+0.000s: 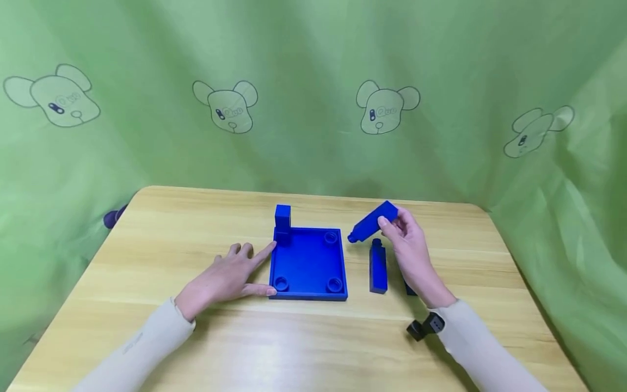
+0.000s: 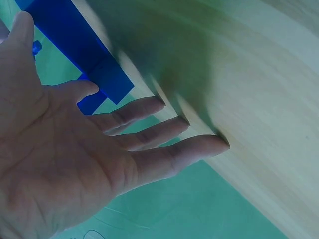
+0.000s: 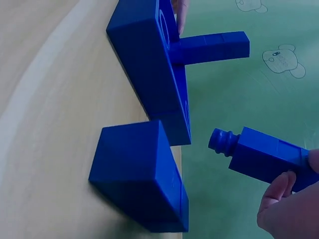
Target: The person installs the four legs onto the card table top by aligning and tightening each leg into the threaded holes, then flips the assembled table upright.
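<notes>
A square blue tabletop piece (image 1: 307, 261) lies on the wooden table, raised rim up, with round sockets in three corners. At its far left corner stands an upright blue leg (image 1: 282, 219). My left hand (image 1: 227, 276) touches the left side of the piece with thumb and index finger, the other fingers spread on the table. To the right, my right hand (image 1: 412, 251) pinches another blue leg (image 1: 368, 223) in the air, its threaded end (image 3: 223, 142) pointing left and down. A third leg (image 1: 378, 272) lies below it. Mostly hidden by my right forearm is one more blue piece (image 1: 410, 289).
The wooden table (image 1: 245, 337) has rounded far corners. Green curtains (image 1: 308, 152) with mouse drawings hang behind it and at both sides. A small black device (image 1: 425, 326) sits at the right cuff. Something dark purple (image 1: 114, 218) shows past the table's left edge.
</notes>
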### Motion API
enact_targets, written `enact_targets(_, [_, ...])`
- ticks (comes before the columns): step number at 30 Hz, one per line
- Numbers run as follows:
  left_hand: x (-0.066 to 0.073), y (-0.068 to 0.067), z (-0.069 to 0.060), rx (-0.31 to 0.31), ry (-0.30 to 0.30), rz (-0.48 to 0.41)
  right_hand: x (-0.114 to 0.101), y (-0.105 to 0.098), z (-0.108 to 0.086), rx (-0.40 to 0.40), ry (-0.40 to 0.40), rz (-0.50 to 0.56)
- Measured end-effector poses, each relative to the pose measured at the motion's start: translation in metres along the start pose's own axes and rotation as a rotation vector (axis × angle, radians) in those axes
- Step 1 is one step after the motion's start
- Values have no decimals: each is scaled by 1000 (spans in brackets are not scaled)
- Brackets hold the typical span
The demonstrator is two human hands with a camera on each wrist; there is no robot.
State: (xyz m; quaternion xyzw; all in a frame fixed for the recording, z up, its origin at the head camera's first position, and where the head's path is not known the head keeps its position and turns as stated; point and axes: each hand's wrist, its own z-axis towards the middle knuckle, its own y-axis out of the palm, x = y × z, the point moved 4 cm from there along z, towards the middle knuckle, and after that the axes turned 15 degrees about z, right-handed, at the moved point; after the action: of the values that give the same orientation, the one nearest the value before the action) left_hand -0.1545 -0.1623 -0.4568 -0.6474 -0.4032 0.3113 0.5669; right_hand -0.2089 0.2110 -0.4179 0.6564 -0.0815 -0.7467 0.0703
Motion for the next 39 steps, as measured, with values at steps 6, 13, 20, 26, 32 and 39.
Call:
enact_targets(6, [0,0,1,-1,2,11,4,14,7,-43,8,-67])
enact_targets(13, [1,2,-1,-3,2,9,14,28,13,-118,16,-82])
enact_targets(20, [2,4,1,4,13,8,22,34,19,-162,3,-89])
enact_targets(26, [0,1,0,-10,1,19,27,42,23,-216,13,-162])
enact_targets(32, [0,1,-1,-15,-3,16,28,46,28,-303,1,-270])
enact_targets(39, [0,1,1,-16,1,6,22,56,32,-408,-36,-405])
